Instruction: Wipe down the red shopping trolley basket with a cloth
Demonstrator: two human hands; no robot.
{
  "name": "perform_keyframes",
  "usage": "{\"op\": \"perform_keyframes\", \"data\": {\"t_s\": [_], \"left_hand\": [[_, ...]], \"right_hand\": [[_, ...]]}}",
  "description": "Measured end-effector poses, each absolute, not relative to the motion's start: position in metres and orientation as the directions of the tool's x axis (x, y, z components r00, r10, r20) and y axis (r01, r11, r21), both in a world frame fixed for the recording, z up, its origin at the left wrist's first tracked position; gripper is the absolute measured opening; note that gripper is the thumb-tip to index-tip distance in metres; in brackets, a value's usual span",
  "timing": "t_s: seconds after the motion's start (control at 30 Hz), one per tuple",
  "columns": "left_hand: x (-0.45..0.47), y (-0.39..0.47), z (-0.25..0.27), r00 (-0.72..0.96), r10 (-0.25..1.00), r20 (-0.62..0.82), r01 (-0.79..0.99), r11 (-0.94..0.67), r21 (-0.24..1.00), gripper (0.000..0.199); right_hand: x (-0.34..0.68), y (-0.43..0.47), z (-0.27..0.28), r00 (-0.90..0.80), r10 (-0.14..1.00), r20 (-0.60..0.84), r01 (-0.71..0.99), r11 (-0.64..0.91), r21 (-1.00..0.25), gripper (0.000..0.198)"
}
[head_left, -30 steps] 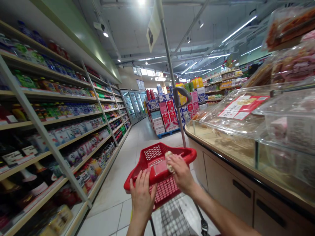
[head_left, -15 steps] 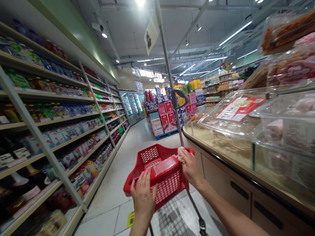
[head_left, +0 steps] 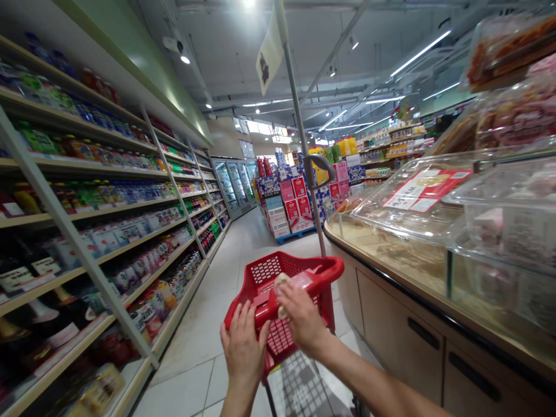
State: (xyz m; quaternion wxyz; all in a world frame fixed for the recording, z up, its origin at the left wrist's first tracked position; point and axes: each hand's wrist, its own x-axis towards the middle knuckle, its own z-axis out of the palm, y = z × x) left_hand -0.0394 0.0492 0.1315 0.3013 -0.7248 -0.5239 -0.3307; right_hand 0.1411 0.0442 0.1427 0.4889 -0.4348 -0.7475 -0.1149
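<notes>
In front of me stands a small red plastic shopping cart (head_left: 266,271) with a perforated basket and a red handle (head_left: 333,266) on its near side. My left hand (head_left: 244,344) grips the left part of the handle, fingers over the top and thumb on the near side. A bunched cream-coloured cloth (head_left: 282,281) is in my right hand (head_left: 300,319), pressed on the middle of the handle, close to the left thumb. Part of the cloth is hidden under the fingers. A clear label cover (head_left: 304,280) shows on the handle just right of the cloth.
Shelves of bottles and packets (head_left: 130,231) line the left. On the right a curved display counter (head_left: 391,307) carries clear food boxes (head_left: 421,194). A grey pole (head_left: 299,121) rises behind the cart. Stacked cartons (head_left: 295,202) stand farther ahead, with glass-door fridges (head_left: 234,185) beyond.
My right hand has slid the cloth leftward along the handle, from its right end to the middle. My left hand keeps its hold, and the handle has tilted a little.
</notes>
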Motion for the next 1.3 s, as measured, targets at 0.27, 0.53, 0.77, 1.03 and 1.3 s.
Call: {"op": "perform_keyframes", "data": {"t_s": [0.27,0.53,0.77,1.03,1.3], "left_hand": [[-0.031,0.043,0.132,0.250,0.548,0.798,0.948,-0.305,-0.087,0.038],[-0.024,0.046,0.131,0.295,0.518,0.803,0.927,-0.360,-0.108,0.038],[-0.024,0.045,0.128,0.306,0.488,0.817,0.921,-0.370,-0.124,0.038],[-0.009,0.038,0.149,0.210,0.604,0.769,0.905,-0.417,0.080,0.040],[0.043,0.046,0.177,0.307,0.702,0.642,0.873,-0.477,0.103,0.036]], "right_hand": [[0.175,0.057,0.155,0.136,0.647,0.750,0.799,0.376,-0.470,0.039],[0.161,0.050,0.152,-0.153,0.607,0.780,0.757,0.579,-0.303,0.042],[0.160,0.052,0.156,-0.069,0.665,0.744,0.764,0.515,-0.389,0.044],[0.159,0.028,0.178,-0.269,0.824,0.498,0.744,0.506,-0.437,0.050],[0.181,0.049,0.160,-0.023,0.762,0.647,0.772,0.425,-0.473,0.044]]}}
